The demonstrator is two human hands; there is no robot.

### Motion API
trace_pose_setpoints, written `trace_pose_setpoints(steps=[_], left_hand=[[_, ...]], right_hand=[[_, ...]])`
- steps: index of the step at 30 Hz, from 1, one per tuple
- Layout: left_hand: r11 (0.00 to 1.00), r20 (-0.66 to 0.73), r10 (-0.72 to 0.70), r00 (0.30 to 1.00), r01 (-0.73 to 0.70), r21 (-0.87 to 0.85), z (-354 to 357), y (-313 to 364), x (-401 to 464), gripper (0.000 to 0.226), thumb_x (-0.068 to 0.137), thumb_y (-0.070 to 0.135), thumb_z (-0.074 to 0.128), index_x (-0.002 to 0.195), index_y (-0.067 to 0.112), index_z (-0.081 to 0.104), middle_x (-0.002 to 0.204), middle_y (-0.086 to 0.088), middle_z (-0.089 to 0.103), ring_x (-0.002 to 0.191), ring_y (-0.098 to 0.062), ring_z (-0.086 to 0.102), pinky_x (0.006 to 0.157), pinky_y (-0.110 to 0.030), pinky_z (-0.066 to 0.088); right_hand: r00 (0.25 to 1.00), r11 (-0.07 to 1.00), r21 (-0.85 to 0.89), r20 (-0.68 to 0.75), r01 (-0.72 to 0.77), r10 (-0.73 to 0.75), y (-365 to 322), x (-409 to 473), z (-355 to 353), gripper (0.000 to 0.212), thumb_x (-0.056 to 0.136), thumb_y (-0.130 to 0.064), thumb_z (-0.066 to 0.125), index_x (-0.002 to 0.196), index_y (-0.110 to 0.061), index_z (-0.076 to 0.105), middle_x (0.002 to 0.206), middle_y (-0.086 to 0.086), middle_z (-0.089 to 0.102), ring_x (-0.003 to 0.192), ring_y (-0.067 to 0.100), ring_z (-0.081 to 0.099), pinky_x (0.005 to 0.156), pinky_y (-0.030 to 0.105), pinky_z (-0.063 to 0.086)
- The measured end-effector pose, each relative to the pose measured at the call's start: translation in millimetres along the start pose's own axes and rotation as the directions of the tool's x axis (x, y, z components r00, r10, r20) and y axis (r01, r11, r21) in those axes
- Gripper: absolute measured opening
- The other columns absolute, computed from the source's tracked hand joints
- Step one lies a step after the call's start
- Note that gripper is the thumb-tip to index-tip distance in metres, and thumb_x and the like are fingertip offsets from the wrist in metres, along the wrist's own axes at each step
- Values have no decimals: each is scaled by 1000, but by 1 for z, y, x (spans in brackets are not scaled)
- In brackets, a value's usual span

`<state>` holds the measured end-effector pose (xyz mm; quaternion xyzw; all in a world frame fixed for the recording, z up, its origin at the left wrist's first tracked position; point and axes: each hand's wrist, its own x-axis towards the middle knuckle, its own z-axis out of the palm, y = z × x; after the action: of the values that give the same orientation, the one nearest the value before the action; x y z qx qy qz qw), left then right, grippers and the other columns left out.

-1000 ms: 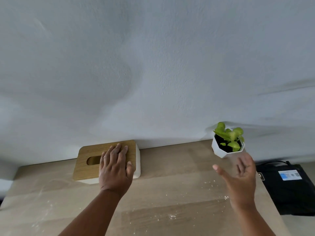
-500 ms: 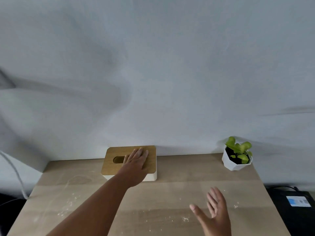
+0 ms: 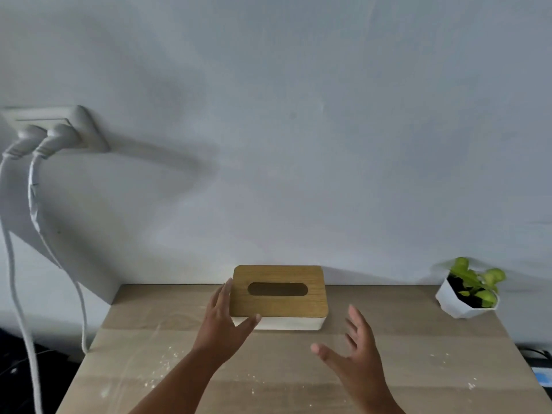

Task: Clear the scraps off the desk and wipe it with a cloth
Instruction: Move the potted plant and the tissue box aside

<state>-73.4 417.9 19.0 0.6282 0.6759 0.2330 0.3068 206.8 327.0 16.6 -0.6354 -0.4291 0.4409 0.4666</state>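
Nearest to me, pale scraps [image 3: 167,380] lay sprinkled in thin drifts over the front of the wooden desk [image 3: 418,339], thickest toward the left, with a few more specks near the right edge. Nothing stood between the hands and the box ahead of them. The right hand [image 3: 355,357] hovered above the desk with its fingers spread wide and its thumb out to the left, holding nothing and just short of the box. The left hand [image 3: 224,324] reached further in, fingers straight along the left end of the tissue box [image 3: 277,297] and thumb across its front corner, touching rather than gripping as far as I could see. The box, white with a slotted wooden lid, sat at the back of the desk by the wall. A small plant pot [image 3: 467,294] stood well to its right. On the wall to the left, two white cables [image 3: 35,204] hung from a socket [image 3: 59,127]. I saw no cloth.
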Motion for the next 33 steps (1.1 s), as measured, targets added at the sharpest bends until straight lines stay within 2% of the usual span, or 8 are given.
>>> trace_pose_setpoints(steps=[4,7,9,12,18,23,27,33], left_hand=[[989,49,-52,997,58,-138,1,-10,8,110,74,51,85,160,32,20,153,2,40,129,-7,41,111,-34,40],[952,85,-66,994,88,-294,6,-14,11,107,70,46,87,158,36,26,147,5,46,130,-15,51,111,-43,47],[931,87,-62,994,89,-353,8,-15,12,106,67,46,87,156,36,30,144,6,49,130,-17,54,108,-47,51],[922,74,-37,997,63,-382,9,-17,12,103,69,41,90,155,32,34,142,5,51,128,-16,55,106,-46,52],[897,27,-17,999,27,-442,12,-16,11,99,58,48,86,147,37,42,135,8,56,119,-8,59,98,-40,57],[886,46,18,999,5,-464,13,-8,3,98,59,47,84,147,39,41,136,5,55,120,-14,61,99,-46,57],[889,52,31,998,-4,-459,14,4,-6,93,61,42,87,142,47,42,134,8,60,117,-10,63,96,-42,59],[870,68,31,997,7,-492,31,24,-20,90,60,36,93,136,50,47,134,18,60,119,-10,64,95,-43,60]], right_hand=[[1000,999,-44,-6,9,-9,-4,20,19,130,54,-56,97,159,-42,22,160,-5,34,142,11,36,117,38,38],[1000,997,-78,-13,-18,17,0,31,30,131,55,-57,97,160,-39,21,161,-7,35,145,16,39,114,38,41],[1000,997,-73,5,-26,27,1,34,36,128,57,-55,97,159,-37,23,155,-13,41,140,13,45,109,30,44],[1000,999,-52,11,-5,5,4,36,46,114,61,-48,97,153,-40,31,141,-22,53,127,-2,55,100,15,47],[997,998,-64,-66,23,-27,5,39,53,96,71,-41,92,146,-47,33,137,-27,53,126,-6,54,110,29,46],[994,996,-72,-99,42,-49,5,34,43,94,73,-35,92,150,-37,40,138,-19,57,122,-12,55,96,6,45],[992,997,-54,-110,48,-54,4,27,24,95,71,-35,94,149,-40,41,140,-15,58,125,1,59,104,24,51],[989,998,-46,-143,31,-37,7,18,-11,95,65,-37,96,144,-44,45,136,-20,59,119,-7,59,94,13,48]])
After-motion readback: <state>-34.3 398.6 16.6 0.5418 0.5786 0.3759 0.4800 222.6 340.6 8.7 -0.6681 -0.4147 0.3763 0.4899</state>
